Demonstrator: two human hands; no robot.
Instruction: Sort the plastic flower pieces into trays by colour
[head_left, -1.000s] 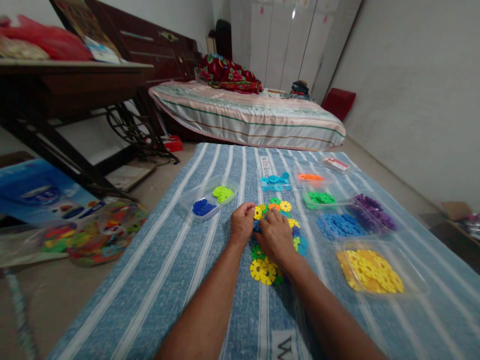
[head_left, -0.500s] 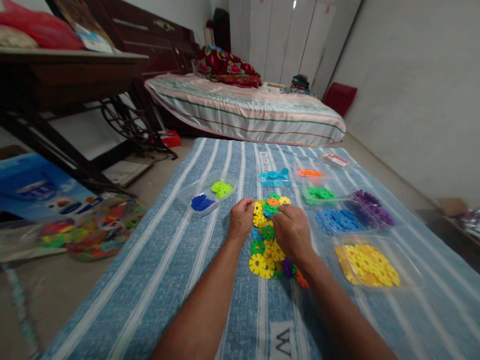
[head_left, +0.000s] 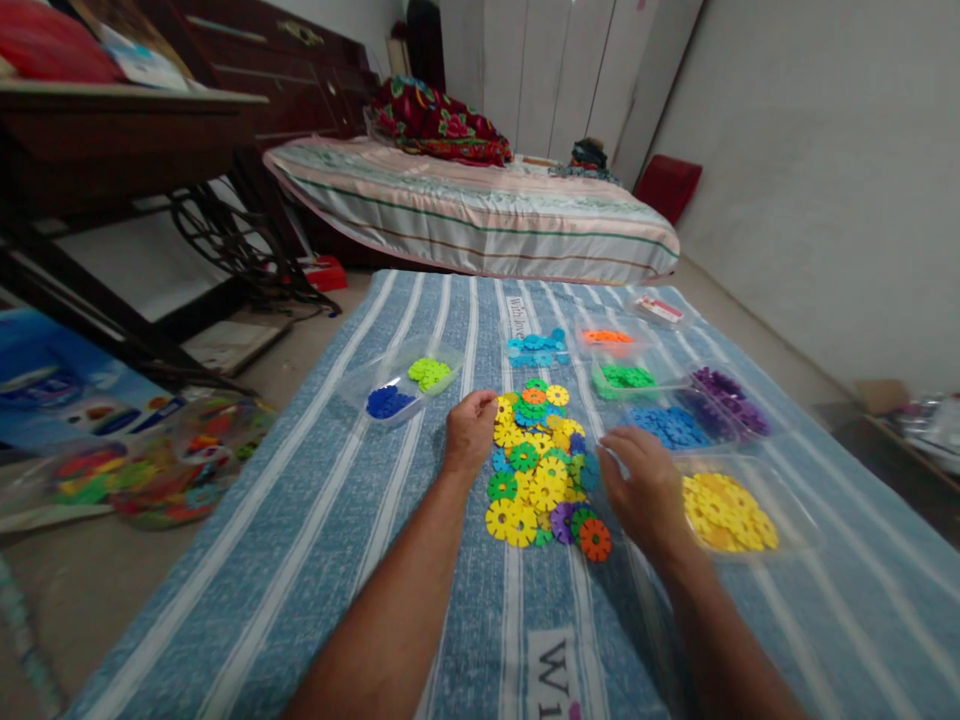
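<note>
A flat joined figure of notched plastic discs (head_left: 551, 482), mostly yellow with green, blue, purple and orange ones, lies on the striped cloth between my hands. At its upper left edge my left hand (head_left: 471, 428) is closed, thumb and fingertips pinching a yellow notched disc (head_left: 504, 407). My right hand (head_left: 646, 487) hovers just right of the figure, fingers curved and a little apart, with nothing visible in them. An orange disc (head_left: 595, 540) marks the figure's lower right corner.
Right of the figure stand clear trays of yellow discs (head_left: 727, 512), blue discs (head_left: 667, 426), purple discs (head_left: 731, 402), green discs (head_left: 628, 377) and orange discs (head_left: 606, 338). Light-blue discs (head_left: 537, 347) sit beyond. To the left, another tray (head_left: 409, 368) holds dark-blue and lime discs.
My right hand has moved off the figure to the right, uncovering its right side, and its fingers have opened. My left hand stays at the left edge. The view has shifted slightly.
</note>
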